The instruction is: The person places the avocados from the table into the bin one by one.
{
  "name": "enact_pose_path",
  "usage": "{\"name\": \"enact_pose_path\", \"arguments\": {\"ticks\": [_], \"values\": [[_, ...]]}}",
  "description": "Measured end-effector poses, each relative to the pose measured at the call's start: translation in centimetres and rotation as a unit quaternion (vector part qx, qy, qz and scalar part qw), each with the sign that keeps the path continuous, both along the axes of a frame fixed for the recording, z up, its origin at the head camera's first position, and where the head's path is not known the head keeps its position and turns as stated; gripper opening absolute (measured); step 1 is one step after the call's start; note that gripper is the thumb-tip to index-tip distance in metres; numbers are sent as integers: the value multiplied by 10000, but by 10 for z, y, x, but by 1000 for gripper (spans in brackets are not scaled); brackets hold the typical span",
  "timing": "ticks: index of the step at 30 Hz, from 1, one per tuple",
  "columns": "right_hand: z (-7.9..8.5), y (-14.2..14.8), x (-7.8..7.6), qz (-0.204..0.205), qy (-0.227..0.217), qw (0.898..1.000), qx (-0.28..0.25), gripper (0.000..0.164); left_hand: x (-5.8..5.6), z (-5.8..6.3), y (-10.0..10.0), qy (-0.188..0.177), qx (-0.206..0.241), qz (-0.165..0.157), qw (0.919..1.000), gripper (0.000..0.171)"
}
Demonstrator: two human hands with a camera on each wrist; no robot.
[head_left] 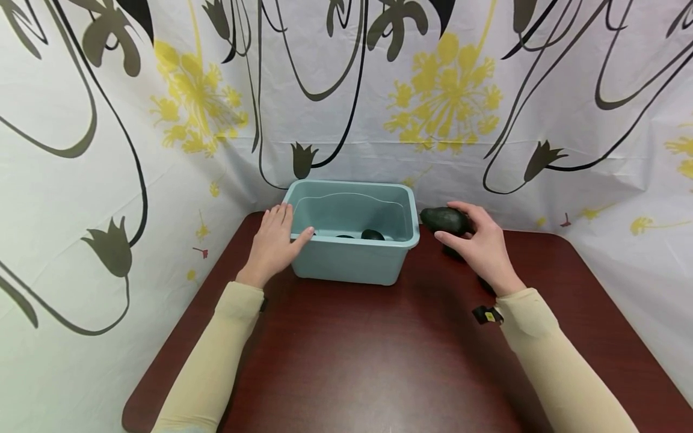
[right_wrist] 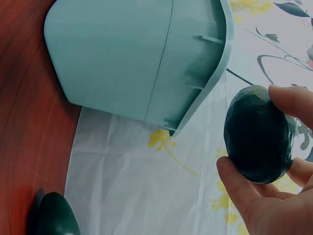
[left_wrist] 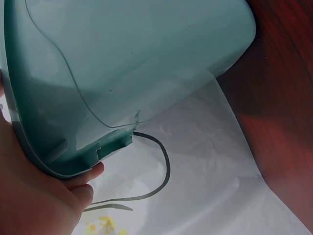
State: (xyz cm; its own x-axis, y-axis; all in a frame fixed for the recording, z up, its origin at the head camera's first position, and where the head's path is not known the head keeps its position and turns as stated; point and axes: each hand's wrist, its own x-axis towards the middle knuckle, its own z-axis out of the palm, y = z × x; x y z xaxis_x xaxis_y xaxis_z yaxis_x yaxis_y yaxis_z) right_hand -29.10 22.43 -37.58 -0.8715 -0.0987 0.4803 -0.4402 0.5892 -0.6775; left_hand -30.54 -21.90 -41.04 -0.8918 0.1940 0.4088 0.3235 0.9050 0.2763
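A light blue plastic bin (head_left: 349, 261) stands at the back of the dark red table. My left hand (head_left: 273, 246) holds its front left corner, the thumb over the front rim; in the left wrist view, fingertips (left_wrist: 93, 172) curl beneath the rim. To the right of the bin, my right hand (head_left: 482, 240) grips a dark green avocado (head_left: 445, 221) between thumb and fingers, raised above the table. The right wrist view shows this avocado (right_wrist: 258, 134) apart from the bin's side. Inside the bin lie other avocados (head_left: 372, 235), partly hidden by the front wall.
Another avocado (right_wrist: 56, 215) lies on the table (head_left: 346, 349) beneath my right hand, mostly hidden in the head view. A patterned white curtain (head_left: 346, 108) hangs close behind the bin and around the table's sides.
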Motion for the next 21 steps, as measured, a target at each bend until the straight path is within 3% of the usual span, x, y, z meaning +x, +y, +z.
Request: {"name": "enact_pose_path", "arguments": {"ticks": [21], "values": [[4, -30, -11, 500, 122, 9987, -23, 64, -3, 0, 1, -20, -27, -3, 10000, 101]]}}
